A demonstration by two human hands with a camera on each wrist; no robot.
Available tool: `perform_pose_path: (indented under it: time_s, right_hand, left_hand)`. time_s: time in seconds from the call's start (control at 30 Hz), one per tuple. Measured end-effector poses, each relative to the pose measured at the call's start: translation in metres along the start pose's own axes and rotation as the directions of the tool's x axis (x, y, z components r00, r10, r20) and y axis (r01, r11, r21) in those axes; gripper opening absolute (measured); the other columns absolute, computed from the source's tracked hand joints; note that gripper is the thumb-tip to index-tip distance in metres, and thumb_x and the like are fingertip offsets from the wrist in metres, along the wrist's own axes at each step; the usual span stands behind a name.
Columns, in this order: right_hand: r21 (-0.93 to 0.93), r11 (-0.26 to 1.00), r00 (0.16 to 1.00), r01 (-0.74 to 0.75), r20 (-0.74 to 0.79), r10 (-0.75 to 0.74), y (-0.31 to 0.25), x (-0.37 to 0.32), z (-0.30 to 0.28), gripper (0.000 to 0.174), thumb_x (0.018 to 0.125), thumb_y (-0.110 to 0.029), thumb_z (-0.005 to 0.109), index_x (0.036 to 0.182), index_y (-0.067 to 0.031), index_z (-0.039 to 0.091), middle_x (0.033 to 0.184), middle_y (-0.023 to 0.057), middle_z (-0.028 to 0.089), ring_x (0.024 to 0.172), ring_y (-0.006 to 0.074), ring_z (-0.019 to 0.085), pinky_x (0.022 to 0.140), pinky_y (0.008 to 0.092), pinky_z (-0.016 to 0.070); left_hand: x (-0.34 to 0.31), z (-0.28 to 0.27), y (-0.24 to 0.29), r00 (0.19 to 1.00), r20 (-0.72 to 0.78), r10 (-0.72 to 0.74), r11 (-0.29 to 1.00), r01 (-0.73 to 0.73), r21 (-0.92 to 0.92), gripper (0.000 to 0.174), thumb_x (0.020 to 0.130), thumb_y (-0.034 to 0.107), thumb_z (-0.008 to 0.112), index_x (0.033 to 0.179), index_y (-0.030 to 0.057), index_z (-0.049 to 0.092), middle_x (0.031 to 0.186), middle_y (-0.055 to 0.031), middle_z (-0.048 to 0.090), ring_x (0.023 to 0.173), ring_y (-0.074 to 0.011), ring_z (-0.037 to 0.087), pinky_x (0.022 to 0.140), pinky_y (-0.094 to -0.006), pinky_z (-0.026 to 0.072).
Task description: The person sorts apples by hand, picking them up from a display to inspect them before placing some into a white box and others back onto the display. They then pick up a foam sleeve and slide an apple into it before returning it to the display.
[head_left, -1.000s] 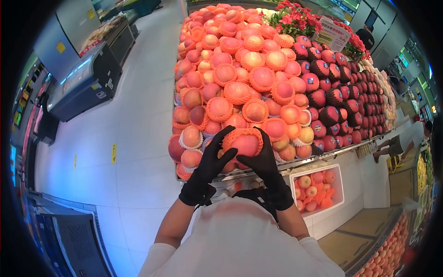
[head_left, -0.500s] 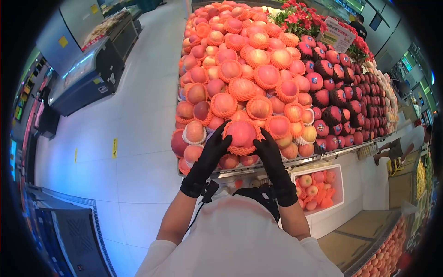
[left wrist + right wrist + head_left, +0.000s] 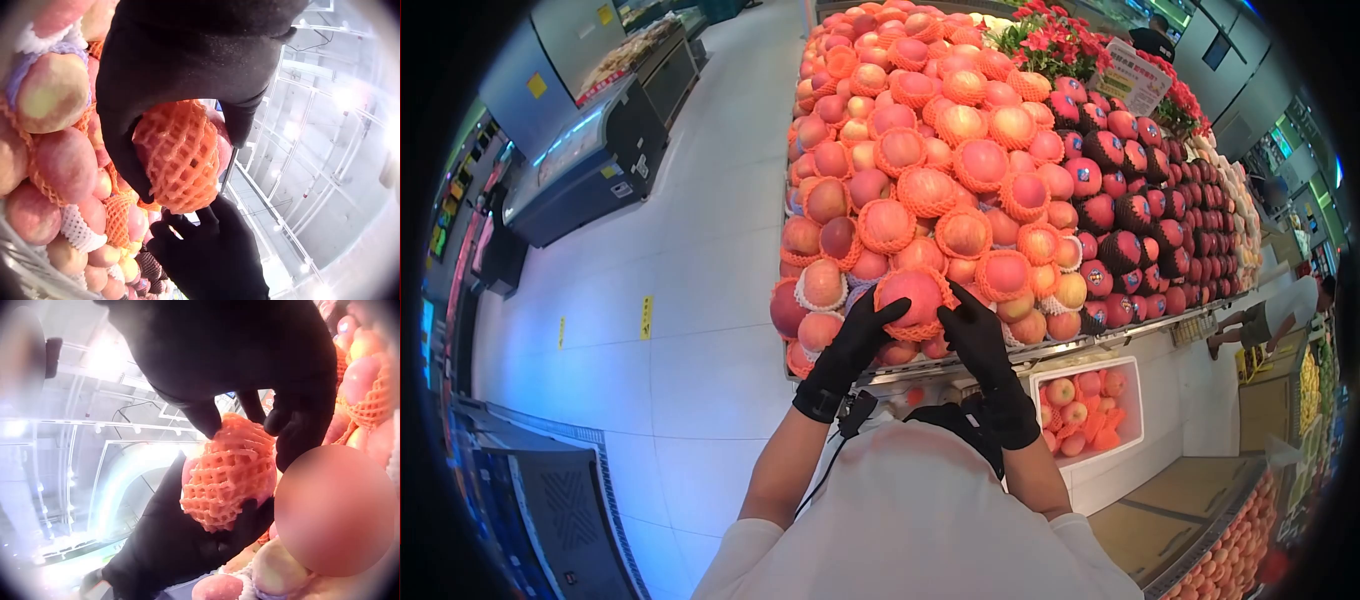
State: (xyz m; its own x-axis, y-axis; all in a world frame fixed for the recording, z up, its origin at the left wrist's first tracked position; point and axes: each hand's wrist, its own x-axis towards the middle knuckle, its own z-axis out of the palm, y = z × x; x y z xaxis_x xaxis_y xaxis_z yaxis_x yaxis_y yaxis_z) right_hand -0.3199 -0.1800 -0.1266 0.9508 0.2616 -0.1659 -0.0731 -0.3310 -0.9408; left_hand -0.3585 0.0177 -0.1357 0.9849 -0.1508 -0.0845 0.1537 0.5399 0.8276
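A large red apple (image 3: 912,300) in an orange foam net is held between my two black-gloved hands, just above the front edge of the fruit pile. My left hand (image 3: 860,332) curls round its left side, thumb on the near face. In the left wrist view, orange netting (image 3: 181,162) covers most of the apple, and red skin shows beside it. My right hand (image 3: 978,338) grips the opposite side, its thumb and fingers on the net's end in the right wrist view, where the left hand (image 3: 187,544) cups the apple from below.
Netted apples (image 3: 920,190) are heaped before me, with darker red fruit (image 3: 1115,240) in black nets to the right. A white foam box (image 3: 1140,400) of apples stands below the display's right front edge. A person (image 3: 1280,310) is at far right, and a chest freezer (image 3: 585,170) stands left.
Both hands first lifted the apple slightly and turned it so more red skin showed. Since then it has shifted slightly down and left, and the right fingers have moved in over its right edge.
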Motion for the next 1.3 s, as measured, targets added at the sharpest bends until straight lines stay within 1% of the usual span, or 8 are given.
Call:
perform_pose_path:
  time_s: [0.17, 0.27, 0.67, 0.77, 0.87, 1.0, 1.17, 1.3]
  right_hand:
    - [0.139, 0.987, 0.996, 0.083, -0.043, -0.077, -0.002, 0.001, 0.002, 0.047, 0.089, -0.011, 0.061, 0.135, -0.0053, 0.055, 0.082, 0.0061, 0.063, 0.067, 0.0128, 0.059, 0.064, 0.0291, 0.05]
    - [0.277, 0.96, 0.999, 0.044, -0.016, -0.041, -0.017, -0.005, -0.005, 0.045, 0.088, -0.008, 0.06, 0.133, -0.0043, 0.056, 0.083, 0.0052, 0.063, 0.068, 0.0107, 0.058, 0.062, 0.0271, 0.0482]
    - [0.286, 0.93, 0.972, 0.232, -0.019, -0.236, -0.024, -0.01, -0.013, 0.049, 0.089, -0.003, 0.061, 0.138, -0.0062, 0.051, 0.082, 0.0011, 0.055, 0.07, 0.01, 0.055, 0.065, 0.025, 0.0482]
    - [0.493, 0.86, 0.978, 0.13, 0.079, -0.193, 0.0, 0.003, -0.023, 0.05, 0.093, -0.005, 0.06, 0.141, -0.0053, 0.045, 0.097, 0.006, 0.061, 0.074, 0.0125, 0.06, 0.07, 0.0259, 0.0523]
    - [0.618, 0.734, 0.927, -0.282, 0.372, 0.043, -0.001, 0.006, -0.032, 0.049, 0.097, -0.009, 0.057, 0.143, -0.0031, 0.041, 0.116, 0.0115, 0.061, 0.094, 0.0177, 0.064, 0.082, 0.0311, 0.0552]
    - [0.403, 0.905, 0.925, 0.139, 0.274, -0.265, 0.021, 0.005, -0.015, 0.059, 0.094, -0.012, 0.063, 0.146, -0.0025, 0.037, 0.135, 0.014, 0.053, 0.118, 0.0234, 0.056, 0.097, 0.0373, 0.0505]
    - [0.286, 0.913, 0.925, 0.291, 0.159, -0.345, 0.004, 0.006, -0.014, 0.086, 0.08, -0.02, 0.078, 0.15, -0.0021, 0.031, 0.146, 0.0159, 0.043, 0.134, 0.0258, 0.044, 0.11, 0.0399, 0.0392]
    - [0.147, 0.848, 0.853, 0.51, 0.042, -0.52, -0.02, -0.008, -0.004, 0.1, 0.075, -0.012, 0.085, 0.153, -0.0059, 0.024, 0.149, 0.0158, 0.037, 0.137, 0.0264, 0.04, 0.112, 0.0404, 0.0377]
  left_hand:
    - [0.002, 0.002, -0.003, 0.999, -0.029, 0.024, 0.999, -0.023, 0.021, 0.062, 0.088, 0.027, 0.074, 0.138, 0.0022, 0.046, 0.129, -0.0092, 0.056, 0.118, -0.0192, 0.055, 0.102, -0.0354, 0.0453]
    - [-0.006, 0.018, 0.016, 0.984, -0.06, 0.166, 0.955, -0.145, 0.258, 0.062, 0.086, 0.023, 0.076, 0.136, 0.0029, 0.046, 0.129, -0.0096, 0.055, 0.12, -0.0201, 0.053, 0.102, -0.0359, 0.0449]
    - [0.003, 0.019, 0.003, 0.934, -0.046, 0.355, 0.845, -0.3, 0.444, 0.083, 0.074, 0.019, 0.085, 0.141, 0.004, 0.038, 0.138, -0.0119, 0.047, 0.128, -0.0234, 0.047, 0.109, -0.0391, 0.0399]
    - [0.001, 0.021, 0.01, 0.89, -0.006, 0.456, 0.759, -0.385, 0.525, 0.091, 0.07, 0.017, 0.089, 0.143, 0.0042, 0.036, 0.139, -0.0117, 0.046, 0.13, -0.0231, 0.046, 0.109, -0.0385, 0.0398]
    - [-0.007, 0.029, 0.017, 0.879, 0.048, 0.474, 0.747, -0.431, 0.506, 0.092, 0.07, 0.014, 0.088, 0.145, 0.0051, 0.034, 0.142, -0.0125, 0.045, 0.133, -0.0257, 0.045, 0.113, -0.0402, 0.0377]
    - [-0.013, 0.044, 0.021, 0.916, 0.109, 0.385, 0.778, -0.386, 0.496, 0.102, 0.069, 0.014, 0.09, 0.149, 0.0052, 0.029, 0.148, -0.013, 0.04, 0.136, -0.0248, 0.043, 0.113, -0.0393, 0.0372]
    - [-0.007, 0.038, 0.02, 0.837, 0.156, 0.525, 0.604, -0.495, 0.624, 0.104, 0.075, 0.011, 0.087, 0.155, 0.0049, 0.021, 0.151, -0.0137, 0.037, 0.136, -0.0242, 0.042, 0.113, -0.0377, 0.0382]
    - [-0.012, 0.03, 0.012, 0.905, 0.137, 0.402, 0.773, -0.416, 0.48, 0.098, 0.08, 0.011, 0.083, 0.155, 0.0042, 0.02, 0.153, -0.0147, 0.035, 0.138, -0.0243, 0.04, 0.114, -0.0377, 0.0366]
